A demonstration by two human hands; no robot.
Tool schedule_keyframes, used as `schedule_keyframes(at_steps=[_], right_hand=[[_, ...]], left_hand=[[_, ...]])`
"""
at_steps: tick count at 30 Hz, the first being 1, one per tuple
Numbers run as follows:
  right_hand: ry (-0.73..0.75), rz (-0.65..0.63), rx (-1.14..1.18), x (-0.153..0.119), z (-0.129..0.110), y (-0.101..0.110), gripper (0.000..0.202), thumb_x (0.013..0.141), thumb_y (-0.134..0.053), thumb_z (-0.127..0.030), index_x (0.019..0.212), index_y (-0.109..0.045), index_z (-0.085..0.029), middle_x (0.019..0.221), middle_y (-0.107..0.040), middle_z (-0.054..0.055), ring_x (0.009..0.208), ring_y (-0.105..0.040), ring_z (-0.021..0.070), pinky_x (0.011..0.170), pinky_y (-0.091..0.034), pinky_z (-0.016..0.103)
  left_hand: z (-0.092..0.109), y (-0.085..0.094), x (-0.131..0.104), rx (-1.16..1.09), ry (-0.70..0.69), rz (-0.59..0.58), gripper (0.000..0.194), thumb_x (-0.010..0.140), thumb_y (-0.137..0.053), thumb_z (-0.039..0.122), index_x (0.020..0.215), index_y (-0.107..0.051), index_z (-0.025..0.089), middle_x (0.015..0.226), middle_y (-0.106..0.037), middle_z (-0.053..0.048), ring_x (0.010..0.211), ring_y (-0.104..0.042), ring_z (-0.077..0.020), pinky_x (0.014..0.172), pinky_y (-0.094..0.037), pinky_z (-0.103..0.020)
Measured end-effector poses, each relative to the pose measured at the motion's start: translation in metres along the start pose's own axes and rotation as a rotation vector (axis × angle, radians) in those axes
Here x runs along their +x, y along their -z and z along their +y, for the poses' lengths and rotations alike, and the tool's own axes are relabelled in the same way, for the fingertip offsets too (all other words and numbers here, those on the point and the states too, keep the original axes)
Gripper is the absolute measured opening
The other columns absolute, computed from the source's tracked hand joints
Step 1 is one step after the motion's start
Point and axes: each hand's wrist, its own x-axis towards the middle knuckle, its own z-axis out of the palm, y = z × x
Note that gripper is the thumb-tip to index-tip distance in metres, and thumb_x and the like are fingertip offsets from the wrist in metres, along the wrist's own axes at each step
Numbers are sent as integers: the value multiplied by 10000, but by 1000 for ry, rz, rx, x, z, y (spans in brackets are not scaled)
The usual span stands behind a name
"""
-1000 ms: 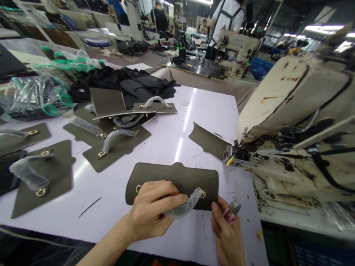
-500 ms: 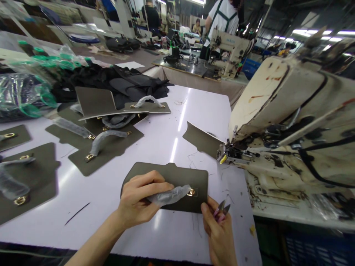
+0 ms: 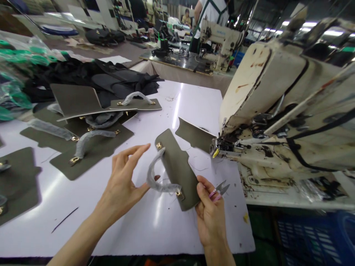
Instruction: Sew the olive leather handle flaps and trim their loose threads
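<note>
- Gripped along one edge by the right hand (image 3: 212, 214): olive-grey panel (image 3: 179, 162), slanted over the white table (image 3: 133, 232), between both hands.
- Also held in the right hand: pink-handled snips (image 3: 219, 190), blades apart.
- Fixed to the panel with gold-coloured fittings (image 3: 179, 193): plastic-wrapped handle (image 3: 150, 175).
- Spread wide beside the handle: left hand (image 3: 119, 184), thumb away from fingers; thumb contact with the handle unclear.
- Farther right: sewing machine (image 3: 249, 81), with another panel (image 3: 194, 136) near its sewing end.
- Farther left: more panels (image 3: 97, 151), in front of black cloth (image 3: 119, 79).

This is a sewing workshop — a stained sewing machine (image 3: 249, 85) flanks the white worktable (image 3: 144, 236), and a second machine (image 3: 220, 38) stands beyond.
</note>
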Motion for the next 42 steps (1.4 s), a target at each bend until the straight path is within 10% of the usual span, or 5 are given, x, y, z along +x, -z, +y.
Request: schedule_keyframes(at_steps=[2, 6, 17, 27, 42], right_hand=[[-8, 28, 37, 0, -2, -5, 464, 677, -875, -386, 1064, -730, -175, 536, -511, -80, 368, -270, 12, 361, -212, 164], [-14, -25, 61, 4, -12, -11, 450, 657, -884, -345, 1048, -730, -183, 788, -699, 10, 614, -596, 102, 550, -472, 207], [292, -174, -393, 22, -27, -13, 304, 807, -766, -362, 1022, -743, -148, 669, -642, -2, 675, -586, 141, 627, -455, 250], [282, -501, -500, 45, -41, -18, 294, 847, -702, -312, 1096, -723, -157, 683, -655, -6, 625, -550, 120, 615, -408, 238], [105, -165, -215, 28, -19, -16, 432, 710, -818, -272, 1095, -695, -120, 712, -685, -1, 438, -291, 17, 396, -193, 177]], left_hand=[[-9, -16, -21, -237, 282, -4, 859, 773, -769, 332, 1509, -330, 277, 1388, -481, -128, 1222, -492, -317, 996, -441, -500], [11, -49, -54, -1147, 721, -514, 535, 832, -723, 352, 1322, -569, 204, 1348, -565, -154, 1205, -568, -267, 1041, -439, -439], [73, -73, -32, -1603, 1274, -129, 236, 743, -807, 171, 946, -696, 219, 949, -733, 13, 740, -648, -88, 651, -496, -187], [83, -74, -24, -1611, 1325, -33, 234, 767, -789, 146, 967, -681, 201, 1027, -721, 12, 773, -656, -102, 624, -519, -239], [97, -89, -15, -1502, 1158, 359, 295, 765, -814, 169, 1026, -703, 246, 1099, -729, 14, 1017, -670, -121, 855, -538, -197]])
